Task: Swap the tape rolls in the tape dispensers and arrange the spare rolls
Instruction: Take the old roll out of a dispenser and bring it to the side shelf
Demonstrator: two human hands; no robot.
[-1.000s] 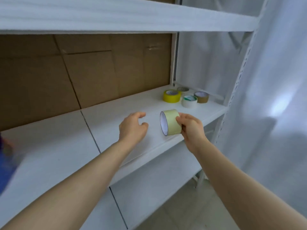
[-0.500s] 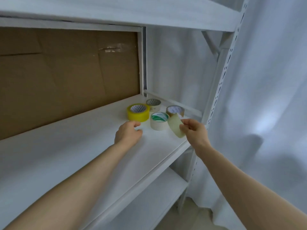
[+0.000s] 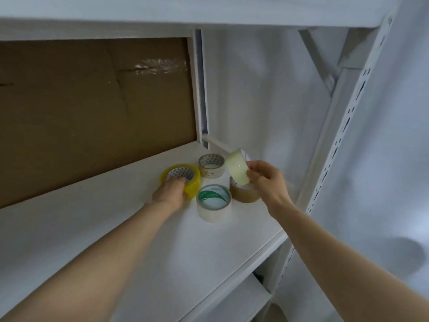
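White tape roll (image 3: 213, 203) with a green-printed core, lying flat on the white shelf (image 3: 116, 240), nearest its front edge. Just behind to the left, yellow tape roll (image 3: 193, 182), also flat; left hand (image 3: 170, 191) grasps its near rim, fingers curled over into the core. To the right, brown tape roll (image 3: 243, 196), flat, close beside the green-cored one and partly hidden. Above it, clear of the shelf, pale translucent tape roll (image 3: 236, 168), tilted on edge, pinched between the fingers and thumb of the right hand (image 3: 267, 182). Farther back, beige tape roll (image 3: 211, 167), flat, near the shelf's rear corner. Brown cardboard panel (image 3: 92, 112) backs the shelf; white sheeting (image 3: 267, 89) hangs to its right
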